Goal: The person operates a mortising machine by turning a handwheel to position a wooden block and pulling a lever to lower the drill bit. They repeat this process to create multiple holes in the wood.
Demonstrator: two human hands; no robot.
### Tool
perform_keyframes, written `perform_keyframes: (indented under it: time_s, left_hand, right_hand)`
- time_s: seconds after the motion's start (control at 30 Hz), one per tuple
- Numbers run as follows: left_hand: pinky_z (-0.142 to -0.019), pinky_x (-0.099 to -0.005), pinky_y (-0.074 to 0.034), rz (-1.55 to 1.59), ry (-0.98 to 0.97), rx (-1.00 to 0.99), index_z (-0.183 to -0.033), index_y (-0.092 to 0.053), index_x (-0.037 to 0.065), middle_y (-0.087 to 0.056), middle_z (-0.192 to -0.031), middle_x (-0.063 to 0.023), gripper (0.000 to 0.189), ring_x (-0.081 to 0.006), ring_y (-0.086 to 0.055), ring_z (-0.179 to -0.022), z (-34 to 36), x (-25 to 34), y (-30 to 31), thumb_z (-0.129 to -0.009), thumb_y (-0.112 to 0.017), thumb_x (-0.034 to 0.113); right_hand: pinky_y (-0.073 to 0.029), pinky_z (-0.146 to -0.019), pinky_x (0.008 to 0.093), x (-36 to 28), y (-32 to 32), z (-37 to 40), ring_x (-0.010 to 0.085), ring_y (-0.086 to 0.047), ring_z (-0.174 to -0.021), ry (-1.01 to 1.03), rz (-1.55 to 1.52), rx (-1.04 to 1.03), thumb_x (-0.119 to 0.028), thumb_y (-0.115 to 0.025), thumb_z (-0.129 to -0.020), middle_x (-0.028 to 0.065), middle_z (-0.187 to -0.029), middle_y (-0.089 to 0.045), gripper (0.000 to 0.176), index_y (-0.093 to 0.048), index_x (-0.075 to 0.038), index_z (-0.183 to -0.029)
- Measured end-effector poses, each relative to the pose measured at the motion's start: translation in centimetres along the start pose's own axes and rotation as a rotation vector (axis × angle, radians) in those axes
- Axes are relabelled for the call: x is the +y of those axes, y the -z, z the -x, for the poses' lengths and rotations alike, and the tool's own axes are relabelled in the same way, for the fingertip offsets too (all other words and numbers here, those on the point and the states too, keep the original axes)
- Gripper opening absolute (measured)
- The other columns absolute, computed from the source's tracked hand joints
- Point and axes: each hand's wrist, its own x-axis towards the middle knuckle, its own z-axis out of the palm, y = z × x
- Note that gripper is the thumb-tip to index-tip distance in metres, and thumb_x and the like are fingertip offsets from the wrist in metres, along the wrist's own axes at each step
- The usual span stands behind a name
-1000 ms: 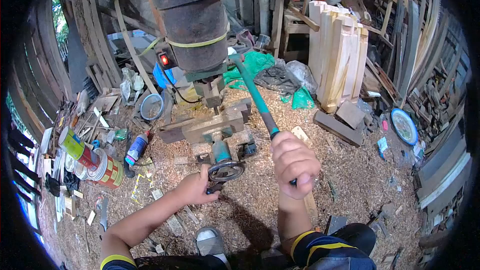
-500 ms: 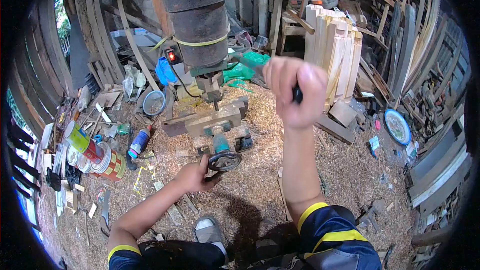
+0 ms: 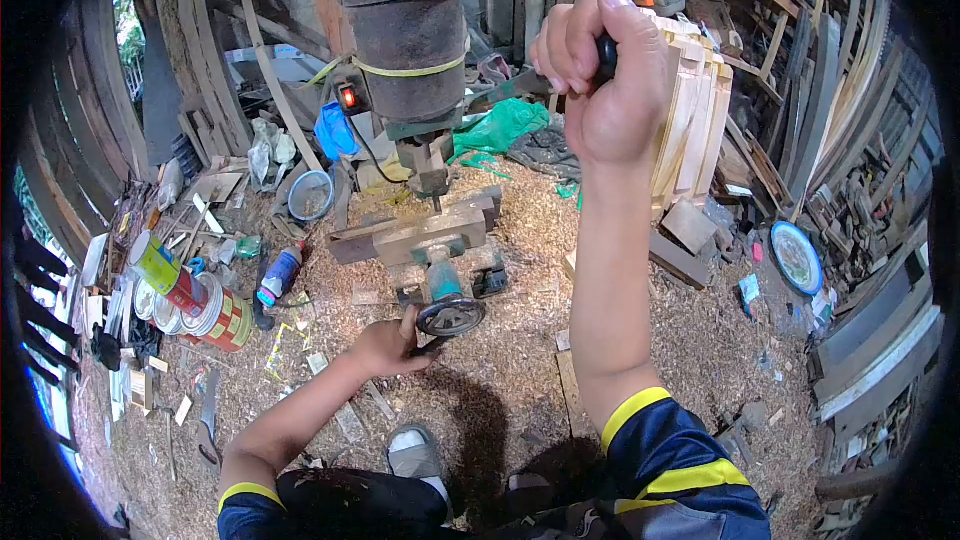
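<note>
In front of me stands a mortising machine [image 3: 405,50] with a dark, rusty motor housing and a yellow band around it. My right hand [image 3: 612,90] is raised and closed around the black grip [image 3: 606,58] of its lever [image 3: 505,92]. My left hand [image 3: 388,348] is low, its fingers closed at the near left side of the handwheel [image 3: 452,318]. A wooden block [image 3: 432,238] sits in the vise behind the wheel. The machine's bit [image 3: 437,205] points down just above the block. A switch [image 3: 348,96] on the machine glows red.
Wood shavings [image 3: 530,340] cover the floor. At left are paint buckets [image 3: 220,315], a spray can [image 3: 280,275] and a round basin [image 3: 311,196]. Stacked pale timber pieces [image 3: 690,120] stand behind my right arm. A blue-rimmed plate [image 3: 796,257] lies at right.
My right hand has gone up with the lever grip, and the bit now shows higher above the block. My left hand stays at the handwheel. The view has shifted slightly.
</note>
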Motion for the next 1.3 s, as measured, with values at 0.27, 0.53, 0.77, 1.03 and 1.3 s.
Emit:
perform_keyframes:
  time_s: [0.27,0.53,0.77,1.03,1.3]
  left_hand:
    - [-0.102,-0.0497,-0.052,0.29,-0.455,0.332,-0.148,0.03,-0.014,-0.055,-0.135,-0.0382,0.128,-0.0496,-0.061,-0.117,-2.6,-4.9,-7.8,-0.097,-0.066,0.054]
    - [-0.114,-0.0486,-0.041,0.184,-0.634,0.414,-0.151,0.027,-0.01,-0.038,-0.148,-0.0421,0.127,-0.0542,-0.048,-0.13,-3.1,-5.1,-6.5,-0.091,-0.075,0.039]
    - [-0.103,-0.0502,-0.045,0.247,-0.461,0.386,-0.143,-0.013,-0.013,-0.052,-0.122,-0.0341,0.099,-0.0495,-0.055,-0.113,-2.3,-3.3,-5.5,-0.086,-0.08,0.034]
    - [-0.104,-0.0519,-0.043,0.462,-0.162,0.394,-0.133,-0.034,-0.007,-0.051,-0.119,-0.032,0.053,-0.0492,-0.054,-0.115,-1.7,-0.4,-3.6,-0.099,-0.059,0.026]
    - [-0.101,-0.0491,-0.045,0.66,-0.084,0.509,-0.127,-0.048,-0.004,-0.053,-0.12,-0.0275,0.037,-0.0462,-0.055,-0.11,-2.4,-0.1,-5.2,-0.108,-0.043,0.028]
  right_hand:
    - [-0.028,-0.05,0.028,0.3,0.4,0.2,0.0094,-0.037,-0.052,-0.003,-0.004,-0.027,-0.028,-0.045,-0.108,0.0031,-0.057,-0.044,0.049,-0.046,-0.005,-0.064]
    - [-0.028,-0.051,0.0272,0.6,0.9,0.1,0.0092,-0.039,-0.053,0.021,-0.009,-0.059,-0.031,-0.045,-0.108,0.0031,-0.058,-0.045,0.049,-0.047,-0.005,-0.066]
    - [-0.028,-0.05,0.0272,0.5,0.7,0.0,0.0094,-0.039,-0.052,0.044,-0.015,-0.059,-0.03,-0.046,-0.108,0.0029,-0.057,-0.044,0.049,-0.047,-0.006,-0.065]
    - [-0.035,-0.062,0.0373,-0.2,0.0,10.2,0.0174,-0.039,-0.053,0.187,0.176,-0.004,-0.032,-0.042,-0.099,0.0007,-0.055,-0.042,0.042,-0.043,-0.013,-0.062]
    - [-0.037,-0.065,0.039,-0.6,0.9,10.7,0.0195,-0.046,-0.056,0.172,0.189,-0.084,-0.027,-0.051,-0.095,-0.0012,-0.061,-0.051,0.033,-0.049,-0.015,-0.064]
